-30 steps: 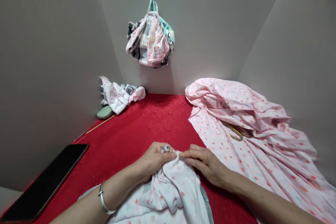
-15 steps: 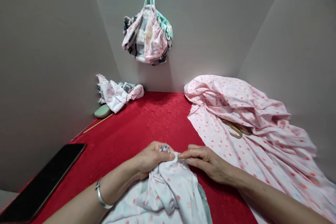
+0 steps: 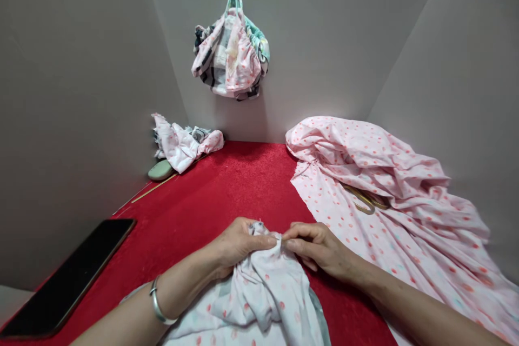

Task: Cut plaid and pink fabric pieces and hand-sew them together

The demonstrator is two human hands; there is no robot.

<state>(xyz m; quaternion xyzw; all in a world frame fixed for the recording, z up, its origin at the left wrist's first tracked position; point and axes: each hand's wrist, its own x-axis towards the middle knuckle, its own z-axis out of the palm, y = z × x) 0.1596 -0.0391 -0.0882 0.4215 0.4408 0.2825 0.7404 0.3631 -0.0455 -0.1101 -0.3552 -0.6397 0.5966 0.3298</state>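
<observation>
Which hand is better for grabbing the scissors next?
Probably the right hand: it is nearer the scissors on the pink cloth, while the left hand grips the white cloth farther away.

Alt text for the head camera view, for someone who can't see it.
The left hand and right hand pinch a fold of white pink-dotted cloth on a red velvety tabletop. Pink polka-dot fabric lies heaped at right with gold scissors on it, a black phone lies at left, and a bundle of checked cloth hangs against the grey wall.
</observation>
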